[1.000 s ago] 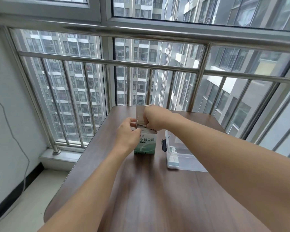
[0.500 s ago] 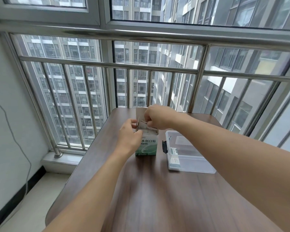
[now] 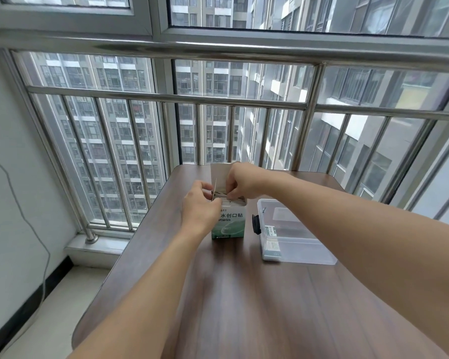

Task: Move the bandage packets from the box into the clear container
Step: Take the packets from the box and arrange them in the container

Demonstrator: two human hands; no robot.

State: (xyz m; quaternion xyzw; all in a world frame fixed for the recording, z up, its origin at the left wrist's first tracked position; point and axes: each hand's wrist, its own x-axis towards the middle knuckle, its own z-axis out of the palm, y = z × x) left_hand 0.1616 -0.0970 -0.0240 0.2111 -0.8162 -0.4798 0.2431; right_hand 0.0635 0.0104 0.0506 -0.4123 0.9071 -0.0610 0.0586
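Observation:
A green and white bandage box [image 3: 231, 224] stands upright on the brown table, its lid flap raised at the back. My left hand [image 3: 198, 206] grips the box's left side near the top. Over the box's open mouth, my right hand [image 3: 240, 183] has its fingertips curled down and pinches the bandage packets [image 3: 219, 195] inside; only their top edges show. The clear container [image 3: 293, 231] lies on the table just right of the box, with a black latch on its near-left side and its lid looking shut.
The wooden table [image 3: 244, 307] reaches back to a steel window railing [image 3: 166, 98]. A wall with a hanging cable [image 3: 29, 211] is on the left, and the floor lies below the table's left edge.
My right hand's fingers have dipped a little lower into the box mouth. The left hand stays on the box. The view has shifted slightly.

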